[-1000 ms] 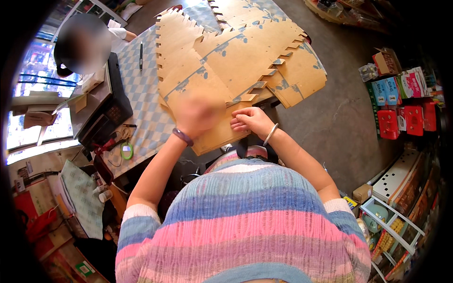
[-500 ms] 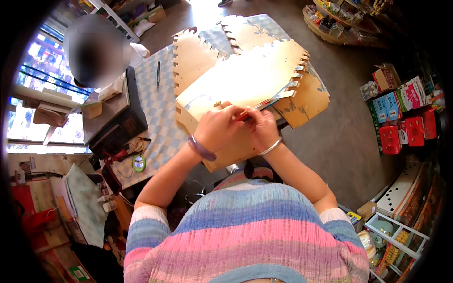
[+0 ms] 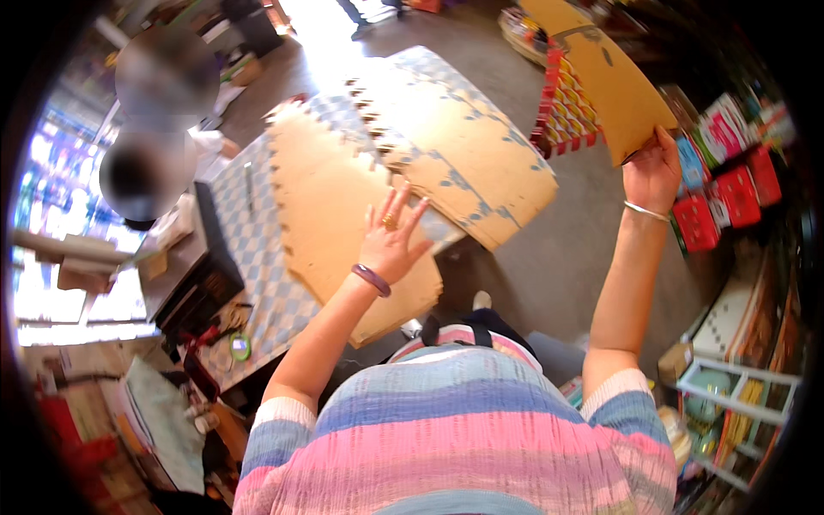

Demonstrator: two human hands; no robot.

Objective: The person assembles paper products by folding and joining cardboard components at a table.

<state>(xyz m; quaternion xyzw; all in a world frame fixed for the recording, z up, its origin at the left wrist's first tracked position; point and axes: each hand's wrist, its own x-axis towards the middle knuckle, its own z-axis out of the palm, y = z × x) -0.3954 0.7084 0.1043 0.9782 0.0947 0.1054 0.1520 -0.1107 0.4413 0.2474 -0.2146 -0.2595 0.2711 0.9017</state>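
One tan sheet (image 3: 631, 94) now right of the table (image 3: 251, 227)
The hands, together earlier, are apart: right hand (image 3: 650, 178) pinching the sheet's edge, left hand (image 3: 389, 253), fingers spread, over the left stack (image 3: 319, 189).

The left grip (image 3: 391, 247) is splayed; the outstretched right grip (image 3: 649, 178) pinches.

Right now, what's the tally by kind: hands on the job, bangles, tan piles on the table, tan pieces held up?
Hands: 2, left hand and right hand
Bangles: 2, purple bangle and pale bangle
Tan piles on table: 2, left pile and right pile
Held-up tan piece: 1
Total: 7
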